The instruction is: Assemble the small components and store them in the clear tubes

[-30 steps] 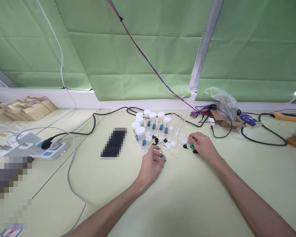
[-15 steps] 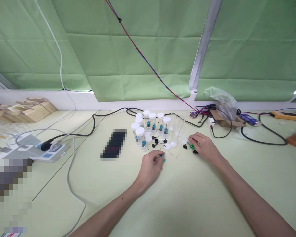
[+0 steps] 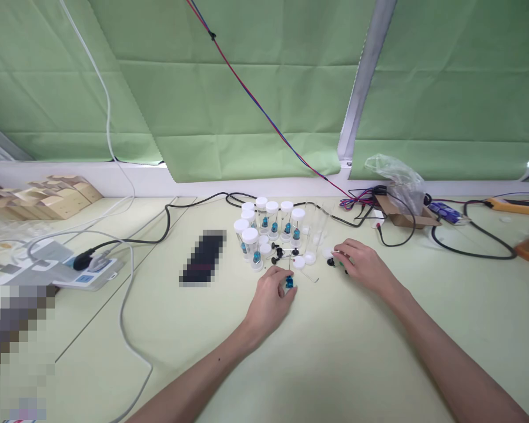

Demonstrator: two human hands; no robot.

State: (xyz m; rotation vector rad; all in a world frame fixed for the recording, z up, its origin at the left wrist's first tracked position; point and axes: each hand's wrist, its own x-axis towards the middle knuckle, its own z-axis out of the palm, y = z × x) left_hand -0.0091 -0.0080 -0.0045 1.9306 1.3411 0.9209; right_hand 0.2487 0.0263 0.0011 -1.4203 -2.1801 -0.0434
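Observation:
My left hand point(image 3: 268, 299) rests on the pale green table point(image 3: 335, 352) with its fingers pinched on a small blue component point(image 3: 289, 282) with a wire lead. My right hand point(image 3: 364, 264) lies to the right, fingers curled over small black and green parts point(image 3: 331, 262) by a white cap. Just behind both hands stands a cluster of clear vials with white caps point(image 3: 268, 226), each holding a blue piece. Loose white caps point(image 3: 309, 257) and black pins point(image 3: 278, 252) lie between the vials and my hands.
Two empty clear tubes point(image 3: 320, 226) stand right of the vials. Black cables point(image 3: 467, 247), a cardboard box with a plastic bag point(image 3: 397, 194) and orange tools sit at the back right. A power strip point(image 3: 88, 267) and wooden blocks point(image 3: 44, 197) are at the left.
My left hand has closed tighter round the blue component and drawn it in under the fingertips. My right hand has slid slightly left over the small parts.

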